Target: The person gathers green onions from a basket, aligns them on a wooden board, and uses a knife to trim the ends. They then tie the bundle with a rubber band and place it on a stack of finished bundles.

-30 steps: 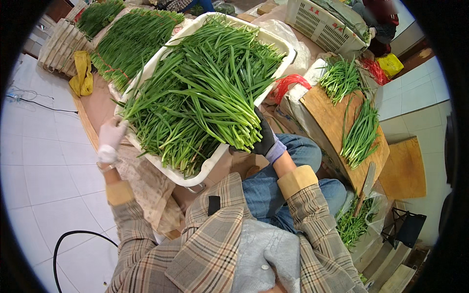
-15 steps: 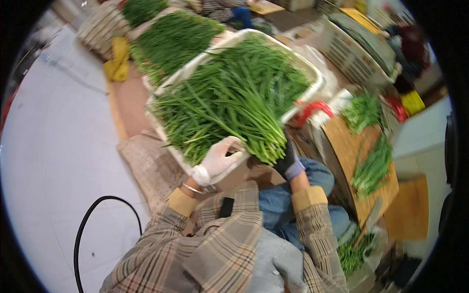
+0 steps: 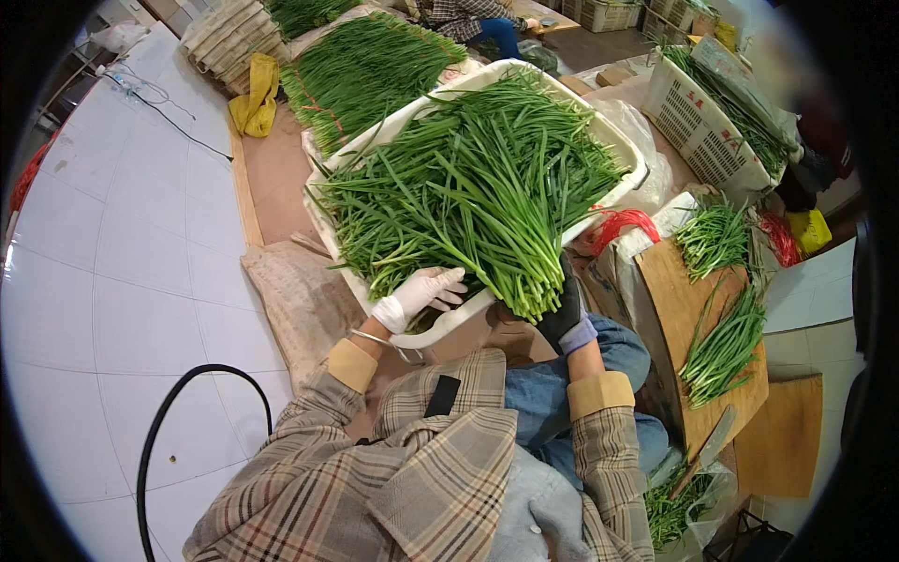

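A white plastic crate (image 3: 639, 180) heaped with loose garlic chives (image 3: 393, 206) stands before me. My right hand (image 3: 562, 318), in a black glove, grips a thick bunch of garlic chives (image 3: 510, 239) near its pale cut ends. The bunch lies over the heap, its leaves fanned away toward the far left. My left hand (image 3: 429, 292), gloved in white, rests at the crate's near side with fingers outstretched beside the loose stalks. It appears to hold nothing. Part of my right hand is hidden under the bunch.
Two small chive bunches (image 3: 719, 347) lie on a wooden board (image 3: 674, 309) at right, with a knife (image 3: 716, 436) by its near end. Red ties (image 3: 623, 225) sit beside the crate. Tied chives (image 3: 384, 70) are stacked behind. Another person (image 3: 459, 17) sits at the back.
My view has shifted, so the scene sits a little further right. The left hand's fingers have straightened from a curled shape. My right hand keeps its grip on the bunch.
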Available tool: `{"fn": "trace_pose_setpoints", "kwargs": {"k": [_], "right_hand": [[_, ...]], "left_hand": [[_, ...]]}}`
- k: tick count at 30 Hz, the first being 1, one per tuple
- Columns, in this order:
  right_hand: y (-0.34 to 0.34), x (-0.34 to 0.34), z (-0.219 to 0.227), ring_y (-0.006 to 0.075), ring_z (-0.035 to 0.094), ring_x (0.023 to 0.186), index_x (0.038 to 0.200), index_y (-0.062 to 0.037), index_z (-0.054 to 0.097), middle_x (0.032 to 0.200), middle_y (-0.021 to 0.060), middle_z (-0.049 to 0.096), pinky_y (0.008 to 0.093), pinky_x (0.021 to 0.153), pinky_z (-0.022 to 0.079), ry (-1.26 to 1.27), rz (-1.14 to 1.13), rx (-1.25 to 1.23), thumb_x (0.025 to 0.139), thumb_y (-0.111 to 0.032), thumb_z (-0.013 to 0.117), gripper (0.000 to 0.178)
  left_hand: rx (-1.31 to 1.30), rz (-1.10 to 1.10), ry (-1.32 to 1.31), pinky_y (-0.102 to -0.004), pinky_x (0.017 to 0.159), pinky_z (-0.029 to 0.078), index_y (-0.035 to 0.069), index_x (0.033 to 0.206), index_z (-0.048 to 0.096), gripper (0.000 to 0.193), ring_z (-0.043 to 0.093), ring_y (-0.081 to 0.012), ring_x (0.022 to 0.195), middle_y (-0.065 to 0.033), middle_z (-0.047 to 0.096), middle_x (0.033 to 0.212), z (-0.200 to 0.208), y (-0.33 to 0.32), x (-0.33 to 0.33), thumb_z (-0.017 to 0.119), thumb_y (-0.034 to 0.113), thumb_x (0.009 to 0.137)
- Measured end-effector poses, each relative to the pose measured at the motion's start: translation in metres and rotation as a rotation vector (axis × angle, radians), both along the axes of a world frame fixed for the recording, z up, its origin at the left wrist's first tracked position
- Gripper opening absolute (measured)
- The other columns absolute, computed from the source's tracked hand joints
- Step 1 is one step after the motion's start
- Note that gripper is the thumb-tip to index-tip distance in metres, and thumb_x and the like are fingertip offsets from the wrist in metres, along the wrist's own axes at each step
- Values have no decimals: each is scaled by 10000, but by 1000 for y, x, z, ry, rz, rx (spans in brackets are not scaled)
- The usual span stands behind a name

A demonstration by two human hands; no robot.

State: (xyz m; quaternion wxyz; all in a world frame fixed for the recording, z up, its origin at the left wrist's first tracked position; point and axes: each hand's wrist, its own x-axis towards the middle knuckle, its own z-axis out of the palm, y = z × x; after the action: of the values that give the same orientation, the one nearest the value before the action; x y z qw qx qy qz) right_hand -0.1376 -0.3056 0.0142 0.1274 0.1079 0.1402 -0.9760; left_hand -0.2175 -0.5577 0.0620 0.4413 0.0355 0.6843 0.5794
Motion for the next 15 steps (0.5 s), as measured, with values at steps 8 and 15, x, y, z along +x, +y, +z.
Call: {"fn": "trace_pose_setpoints", "kwargs": {"k": [8,15], "right_hand": [[3,8,11,260,568,1073,1293,-108,478,1230,97,559,438,915,475,-14,2,22,924,-465,429,516],[2,6,7,258,577,1047,1282,-125,494,1218,87,566,457,894,480,-6,5,179,900,-505,458,539]], "left_hand": [[158,215,-85,-311,696,514,27,1161,539,587,626,-204,784,-132,624,1039,-1,29,8,496,537,874],[94,227,-221,-408,751,538,-23,1226,423,802,640,-315,896,-221,541,1149,-4,21,-15,513,653,805]]}}
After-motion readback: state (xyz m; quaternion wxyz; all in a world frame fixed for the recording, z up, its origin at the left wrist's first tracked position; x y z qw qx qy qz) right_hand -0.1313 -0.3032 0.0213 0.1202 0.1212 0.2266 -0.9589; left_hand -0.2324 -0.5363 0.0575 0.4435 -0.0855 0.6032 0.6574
